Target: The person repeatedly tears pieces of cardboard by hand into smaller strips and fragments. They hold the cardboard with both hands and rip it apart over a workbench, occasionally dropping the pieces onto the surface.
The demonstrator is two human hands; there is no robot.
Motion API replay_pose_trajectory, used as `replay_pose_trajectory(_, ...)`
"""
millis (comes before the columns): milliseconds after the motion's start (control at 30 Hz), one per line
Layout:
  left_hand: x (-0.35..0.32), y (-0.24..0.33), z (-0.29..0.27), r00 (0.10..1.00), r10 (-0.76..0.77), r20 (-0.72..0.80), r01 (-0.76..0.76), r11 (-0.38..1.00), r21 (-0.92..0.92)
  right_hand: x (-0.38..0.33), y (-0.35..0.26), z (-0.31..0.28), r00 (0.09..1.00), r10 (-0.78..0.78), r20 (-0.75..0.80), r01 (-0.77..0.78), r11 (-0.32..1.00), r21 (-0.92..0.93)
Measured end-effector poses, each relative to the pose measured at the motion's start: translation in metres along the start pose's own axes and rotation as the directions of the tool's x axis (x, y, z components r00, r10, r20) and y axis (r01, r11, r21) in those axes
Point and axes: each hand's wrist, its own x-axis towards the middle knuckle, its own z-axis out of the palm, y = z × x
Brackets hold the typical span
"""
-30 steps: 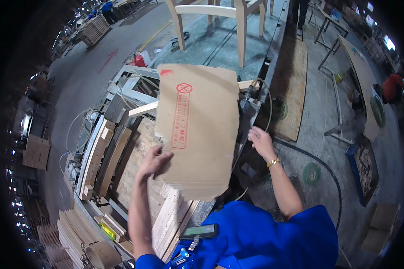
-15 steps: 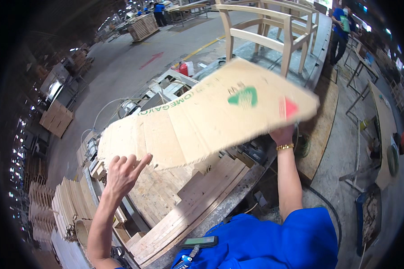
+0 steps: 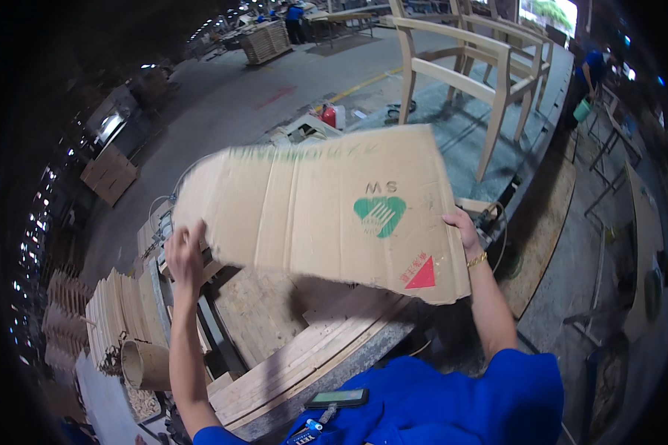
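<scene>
Fingers (image 3: pixel 456 219) grip cardboard (image 3: pixel 319 215); long axis crosswise; narrower end left

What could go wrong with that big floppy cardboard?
Maybe these things:
1. The cardboard sheet might bend, because creases run across it between the left hand and the right hand.
2. Its rough edge could scratch those hands, since they wear no gloves.
3. Its corner might bump the wooden chair beyond it if it swung that way.
</scene>
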Motion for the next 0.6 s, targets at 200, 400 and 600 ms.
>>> replay_pose_trajectory(200, 0.103, 0.087, -0.008, 0.972, -0.167, 0.166, 0.235, 0.75, -0.618, -0.009, 0.022, 0.103, 0.803, -0.421, -0.423, 0.494, 0.866, 0.077)
replay_pose_trajectory(400, 0.151, 0.231, -0.051, 0.991, 0.104, -0.09, -0.134, 0.874, -0.467, 0.01, 0.031, 0.227, 0.778, -0.628, 0.019, 0.626, 0.777, 0.057)
replay_pose_trajectory(600, 0.238, 0.082, -0.042, 0.996, -0.05, -0.081, -0.011, 0.787, -0.616, 0.052, -0.092, 0.264, 0.364, -0.691, 0.625, 0.876, 0.026, -0.482)
